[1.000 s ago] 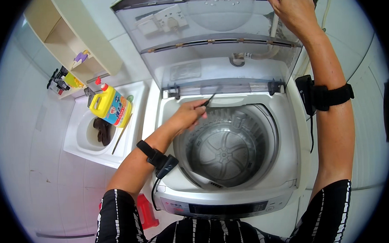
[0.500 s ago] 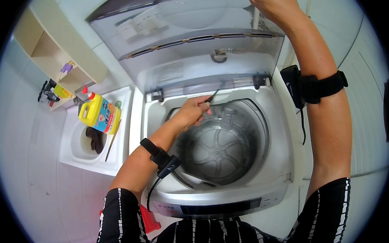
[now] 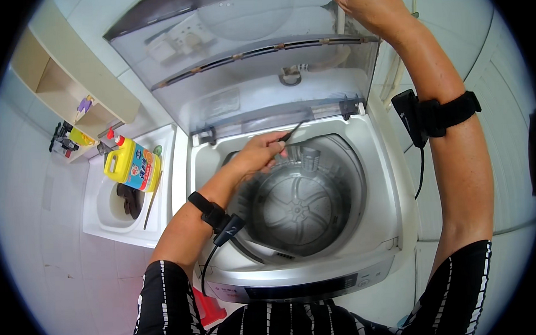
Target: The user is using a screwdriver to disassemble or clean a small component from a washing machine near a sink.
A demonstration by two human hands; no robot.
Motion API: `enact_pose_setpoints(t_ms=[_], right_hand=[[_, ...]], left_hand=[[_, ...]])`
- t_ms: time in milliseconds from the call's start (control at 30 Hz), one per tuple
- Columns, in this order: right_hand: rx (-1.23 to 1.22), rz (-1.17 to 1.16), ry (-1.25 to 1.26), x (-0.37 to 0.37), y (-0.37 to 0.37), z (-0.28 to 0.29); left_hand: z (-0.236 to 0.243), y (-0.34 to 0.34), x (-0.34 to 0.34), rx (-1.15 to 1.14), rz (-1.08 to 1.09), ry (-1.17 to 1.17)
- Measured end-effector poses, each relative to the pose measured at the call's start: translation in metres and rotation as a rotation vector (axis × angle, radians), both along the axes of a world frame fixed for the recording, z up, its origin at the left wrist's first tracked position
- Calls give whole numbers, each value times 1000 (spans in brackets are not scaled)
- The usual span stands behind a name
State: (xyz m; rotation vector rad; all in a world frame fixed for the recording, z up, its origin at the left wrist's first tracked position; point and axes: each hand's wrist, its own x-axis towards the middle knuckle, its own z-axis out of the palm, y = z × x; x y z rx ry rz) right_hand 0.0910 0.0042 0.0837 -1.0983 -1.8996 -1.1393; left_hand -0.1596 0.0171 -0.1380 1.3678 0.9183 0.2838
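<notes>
A top-loading washing machine stands before me with its see-through grey lid raised. My left hand is above the back left rim of the round metal drum. Its fingers are closed on a slim dark pointed tool, whose tip points up and right toward the lid's hinge; its exact kind is unclear. My right hand is up at the lid's top right edge and appears to grip it, though the picture's upper rim cuts off some fingertips. A grey filter-like piece sits on the drum's back wall.
On the left, a white sink holds a dark cloth-like item. A yellow jug with a red pump stands on its ledge beside a thin stick. Above hangs a cream shelf. Something red lies low beside the machine.
The whole view has shifted slightly, and the lid looks sharper and sits further left in the picture. Both hands keep their places at the drum's rim and the lid's edge.
</notes>
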Motion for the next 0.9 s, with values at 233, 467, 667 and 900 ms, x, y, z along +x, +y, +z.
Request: enact_pose_setpoints(t_ms=[233, 467, 667, 900], right_hand=[[-72, 253, 617, -20, -38, -84], [-1568, -147, 530, -28, -48, -174], [-1569, 191, 1519, -44, -27, -235], [-1484, 151, 1694, -47, -25, -228]], left_hand=[[1, 0, 1, 27, 6, 22], [2, 0, -6, 40, 18, -9], [-3, 2, -2, 22, -18, -32], [1, 1, -9, 15, -30, -35]])
